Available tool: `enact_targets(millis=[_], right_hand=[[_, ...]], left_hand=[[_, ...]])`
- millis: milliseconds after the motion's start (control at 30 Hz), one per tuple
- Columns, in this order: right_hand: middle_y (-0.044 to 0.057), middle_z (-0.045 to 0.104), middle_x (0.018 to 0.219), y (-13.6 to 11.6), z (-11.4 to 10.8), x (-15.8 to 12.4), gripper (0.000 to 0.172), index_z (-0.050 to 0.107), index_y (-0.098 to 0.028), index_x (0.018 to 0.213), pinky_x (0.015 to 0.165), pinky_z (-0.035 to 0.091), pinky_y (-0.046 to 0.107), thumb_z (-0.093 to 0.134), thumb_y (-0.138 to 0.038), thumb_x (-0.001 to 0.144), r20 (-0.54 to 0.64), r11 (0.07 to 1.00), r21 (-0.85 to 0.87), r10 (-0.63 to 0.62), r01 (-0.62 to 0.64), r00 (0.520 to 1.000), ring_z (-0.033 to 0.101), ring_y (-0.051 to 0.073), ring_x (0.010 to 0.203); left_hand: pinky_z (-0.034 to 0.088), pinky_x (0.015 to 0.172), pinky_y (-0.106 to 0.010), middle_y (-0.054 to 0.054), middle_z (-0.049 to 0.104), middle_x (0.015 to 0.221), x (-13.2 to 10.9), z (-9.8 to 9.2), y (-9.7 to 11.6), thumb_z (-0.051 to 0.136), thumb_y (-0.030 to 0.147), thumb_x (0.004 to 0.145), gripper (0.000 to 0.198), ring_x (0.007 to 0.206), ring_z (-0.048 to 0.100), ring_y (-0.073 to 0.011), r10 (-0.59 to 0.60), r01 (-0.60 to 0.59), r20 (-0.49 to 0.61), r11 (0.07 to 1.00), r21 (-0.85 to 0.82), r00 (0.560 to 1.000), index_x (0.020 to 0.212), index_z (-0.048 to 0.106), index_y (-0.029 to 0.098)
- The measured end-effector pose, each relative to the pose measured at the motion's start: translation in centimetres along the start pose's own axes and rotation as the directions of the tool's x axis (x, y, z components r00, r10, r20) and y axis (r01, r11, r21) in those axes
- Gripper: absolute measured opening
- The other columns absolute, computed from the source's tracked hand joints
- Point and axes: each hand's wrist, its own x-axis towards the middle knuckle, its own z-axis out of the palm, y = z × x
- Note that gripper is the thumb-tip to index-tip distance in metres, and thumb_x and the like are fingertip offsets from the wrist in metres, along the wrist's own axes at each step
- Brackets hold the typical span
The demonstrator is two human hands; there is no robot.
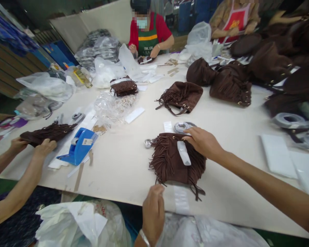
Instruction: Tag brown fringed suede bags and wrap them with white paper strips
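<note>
A dark brown fringed handbag [173,171] lies in front of me on the white table, with a white strip [183,153] across its front. My right hand [206,143] grips the bag's top edge at the right, thumb and fingers pressed together. By the bag's lower left fringe, at the table's front edge, my left hand [153,207] is curled closed; what its fingers hold, if anything, is hidden. Behind the bag's top sits a grey roll [184,127]. A small shiny round piece [147,143] rests at its left side, and a white strip [181,199] lies below it.
At left, a co-worker's hands [45,147] hold another brown bag [50,133] near a blue tape dispenser [78,146]. More brown bags [181,96] lie farther back and right. White pads [278,155] are at right. Plastic bags [84,223] hang below the front edge. Two people work opposite.
</note>
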Motion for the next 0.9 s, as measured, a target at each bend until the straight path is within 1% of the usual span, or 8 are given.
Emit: enact_targets(millis=[67, 167, 267, 433, 600, 700, 800, 900], right_hand=[[0.015, 0.059, 0.128, -1.6, 0.3, -5.5, 0.038, 0.054, -0.019, 0.126, 0.103, 0.041, 0.045, 0.043, -0.041, 0.098, -0.027, 0.998, -0.061, -0.029, 0.027, 0.999, 0.052, 0.028, 0.120], [0.018, 0.039, 0.149, -3.5, 3.5, -12.5, 0.061, 0.041, -0.017, 0.143, 0.105, 0.042, 0.051, 0.055, -0.045, 0.091, 0.019, 0.985, -0.154, -0.074, 0.076, 0.997, 0.038, 0.034, 0.136], [0.018, 0.029, 0.155, -3.5, 7.7, -15.2, 0.057, 0.037, -0.019, 0.147, 0.105, 0.043, 0.055, 0.052, -0.026, 0.092, -0.074, 0.964, -0.266, -0.041, 0.020, 0.996, 0.035, 0.036, 0.139], [0.014, 0.040, 0.150, -1.6, 9.1, -14.4, 0.063, 0.032, -0.019, 0.150, 0.105, 0.047, 0.044, 0.037, -0.003, 0.089, -0.162, 0.956, -0.291, -0.079, 0.029, 0.984, 0.045, 0.027, 0.134], [0.018, 0.046, 0.144, -2.2, 7.6, -14.0, 0.053, 0.045, -0.015, 0.140, 0.103, 0.046, 0.050, 0.052, -0.018, 0.088, -0.194, 0.965, -0.252, 0.026, -0.075, 0.981, 0.047, 0.033, 0.129], [0.014, 0.055, 0.129, -2.7, 6.9, -13.3, 0.043, 0.053, -0.019, 0.129, 0.101, 0.047, 0.047, 0.053, -0.017, 0.086, -0.251, 0.981, -0.090, 0.143, -0.170, 0.957, 0.052, 0.030, 0.121], [0.009, 0.059, 0.118, -2.6, 5.3, -12.1, 0.034, 0.057, -0.025, 0.120, 0.095, 0.050, 0.040, 0.050, -0.016, 0.087, -0.215, 0.984, 0.104, 0.164, -0.144, 0.963, 0.057, 0.025, 0.112], [0.006, 0.060, 0.113, -2.2, 3.3, -11.0, 0.027, 0.060, -0.026, 0.115, 0.090, 0.050, 0.035, 0.055, -0.025, 0.089, -0.176, 0.972, 0.189, 0.176, -0.142, 0.969, 0.059, 0.023, 0.105]], left_hand=[[0.045, 0.105, -0.047, -0.014, 0.052, 0.134, 1.9, -1.2, -1.2, 0.041, 0.015, 0.093, 0.045, 0.128, 0.049, -0.0238, -0.088, 0.090, -0.048, 0.995, 0.041, 0.995, 0.137, 0.041, 0.022], [0.032, 0.115, -0.051, -0.015, 0.025, 0.156, 5.5, -0.9, -3.0, 0.047, 0.012, 0.088, 0.069, 0.145, 0.025, -0.0273, -0.012, 0.003, 0.104, 0.996, 0.086, 0.995, 0.151, 0.019, 0.023], [0.030, 0.116, -0.048, -0.010, 0.020, 0.158, 8.3, 0.1, -4.4, 0.044, 0.000, 0.079, 0.082, 0.146, 0.020, -0.0265, 0.070, -0.088, 0.194, 0.992, 0.087, 0.979, 0.152, 0.020, 0.029], [0.045, 0.103, -0.042, -0.007, 0.052, 0.129, 10.5, 0.1, -5.0, 0.041, -0.002, 0.077, 0.074, 0.122, 0.052, -0.0225, 0.141, -0.155, 0.157, 0.985, 0.079, 0.977, 0.142, 0.042, 0.033], [0.046, 0.099, -0.041, -0.006, 0.058, 0.116, 11.3, -0.7, -3.4, 0.049, 0.008, 0.084, 0.053, 0.112, 0.055, -0.0233, 0.152, -0.151, 0.150, 0.988, -0.018, 0.977, 0.131, 0.055, 0.032], [0.043, 0.105, -0.040, -0.005, 0.051, 0.127, 11.4, -1.0, -2.2, 0.059, 0.019, 0.085, 0.055, 0.120, 0.051, -0.0226, 0.089, -0.027, 0.195, 0.954, -0.299, 0.977, 0.137, 0.048, 0.033], [0.047, 0.101, -0.036, -0.006, 0.044, 0.136, 11.5, -0.9, -1.0, 0.067, 0.028, 0.082, 0.067, 0.120, 0.053, -0.0215, -0.041, 0.169, 0.234, 0.812, -0.559, 0.971, 0.143, 0.039, 0.031], [0.049, 0.095, -0.034, -0.007, 0.050, 0.129, 12.2, -0.3, 0.0, 0.071, 0.030, 0.079, 0.055, 0.112, 0.057, -0.0197, -0.146, 0.214, 0.159, 0.757, -0.618, 0.976, 0.129, 0.051, 0.026]])
